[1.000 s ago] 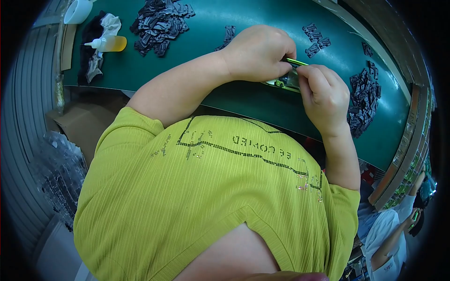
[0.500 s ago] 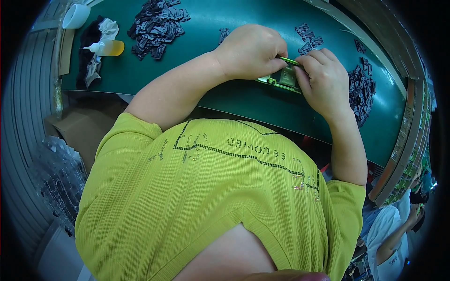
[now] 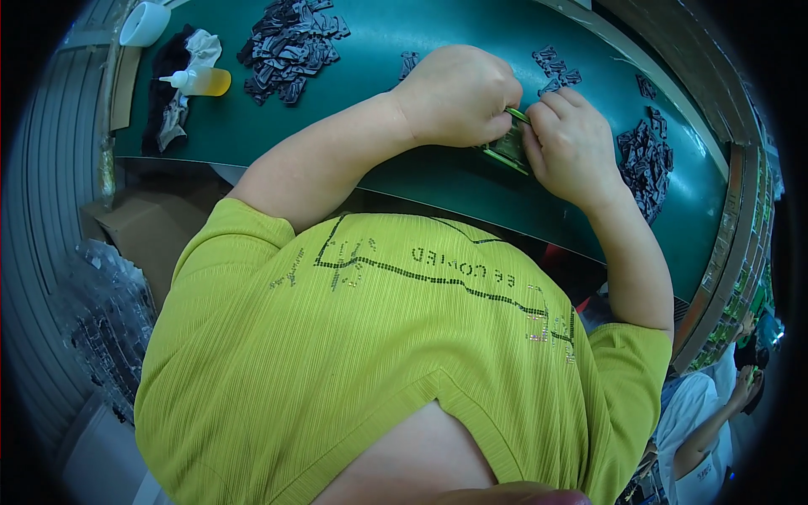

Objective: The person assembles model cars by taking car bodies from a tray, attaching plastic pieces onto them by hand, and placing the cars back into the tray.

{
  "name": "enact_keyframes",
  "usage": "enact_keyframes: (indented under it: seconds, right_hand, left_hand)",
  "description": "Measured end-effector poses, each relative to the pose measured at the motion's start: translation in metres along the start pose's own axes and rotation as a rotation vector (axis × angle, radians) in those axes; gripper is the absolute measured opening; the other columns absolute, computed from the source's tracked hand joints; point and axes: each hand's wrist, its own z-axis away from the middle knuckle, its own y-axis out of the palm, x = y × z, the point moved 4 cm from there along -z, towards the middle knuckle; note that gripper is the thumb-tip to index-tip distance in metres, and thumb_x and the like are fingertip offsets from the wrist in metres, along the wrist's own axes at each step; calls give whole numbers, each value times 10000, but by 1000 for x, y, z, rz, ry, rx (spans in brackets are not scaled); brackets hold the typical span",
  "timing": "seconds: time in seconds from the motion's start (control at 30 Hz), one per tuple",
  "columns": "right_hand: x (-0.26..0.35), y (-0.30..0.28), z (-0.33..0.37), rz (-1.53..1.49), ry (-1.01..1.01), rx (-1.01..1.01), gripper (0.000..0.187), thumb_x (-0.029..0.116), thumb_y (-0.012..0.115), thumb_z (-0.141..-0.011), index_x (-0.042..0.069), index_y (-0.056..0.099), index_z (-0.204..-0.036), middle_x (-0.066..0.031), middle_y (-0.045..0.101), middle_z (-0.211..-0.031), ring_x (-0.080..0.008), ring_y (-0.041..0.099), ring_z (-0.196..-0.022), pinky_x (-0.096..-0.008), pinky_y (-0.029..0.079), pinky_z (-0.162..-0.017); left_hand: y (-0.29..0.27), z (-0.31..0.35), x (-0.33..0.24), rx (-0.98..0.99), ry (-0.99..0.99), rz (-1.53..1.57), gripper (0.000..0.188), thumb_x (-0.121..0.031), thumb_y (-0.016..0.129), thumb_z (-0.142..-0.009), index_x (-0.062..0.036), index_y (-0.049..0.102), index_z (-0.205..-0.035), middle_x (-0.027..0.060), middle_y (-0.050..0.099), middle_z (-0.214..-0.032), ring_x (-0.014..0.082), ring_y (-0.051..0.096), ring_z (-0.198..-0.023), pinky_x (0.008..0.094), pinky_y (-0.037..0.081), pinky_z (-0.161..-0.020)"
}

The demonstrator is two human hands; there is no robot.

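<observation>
Both hands are closed on one small bright-green frame-like piece [image 3: 507, 162] above the near part of the green table. My left hand [image 3: 461, 97] pinches its upper left side between thumb and bent fingers. On the opposite side, my right hand [image 3: 574, 150] grips it with thumb and fingertips. The piece is tilted, and the fingers cover much of it, so its exact kind cannot be made out. Small flat black parts [image 3: 555, 69] lie just beyond the hands, and another black part [image 3: 409, 64] is near my left wrist.
A large heap of black parts [image 3: 293, 52] lies left, a smaller heap [image 3: 646, 164] right. At far left are a squeeze bottle of yellow liquid [image 3: 207, 82], a dark cloth [image 3: 168, 63] and a white roll [image 3: 145, 23]. A person in white [image 3: 699, 412] works at lower right.
The green piece has been tilted in the hands, and less of its flat face shows. My right hand has moved slightly left, closer to my left hand.
</observation>
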Motion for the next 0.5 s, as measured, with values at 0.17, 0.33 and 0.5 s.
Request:
enact_keyframes:
  seconds: [0.17,0.33,0.5]
  right_hand:
    - [2,-2,-2,-31,-38,39,132,117,684,-794,46,578,-759,-103,583,-775,-308,591,-798,-406,514,-694]
    - [14,-5,14,-125,23,161,150,112,702,-734,34,579,-770,-123,606,-806,-341,595,-783,-425,505,-680]
    - [7,-25,6,-628,49,544,168,138,740,-781,16,648,-849,-86,627,-814,-250,624,-784,-358,507,-680]
  left_hand:
    - [5,6,-4,-70,18,-32,84,-156,673,-725,-72,683,-722,104,641,-761,326,640,-740,436,524,-642]
    - [10,8,-26,35,114,9,114,-169,658,-729,-71,654,-670,111,644,-760,339,645,-739,456,529,-643]
    - [4,34,-47,210,22,98,124,-173,656,-738,-62,665,-683,117,642,-763,341,654,-745,462,535,-653]
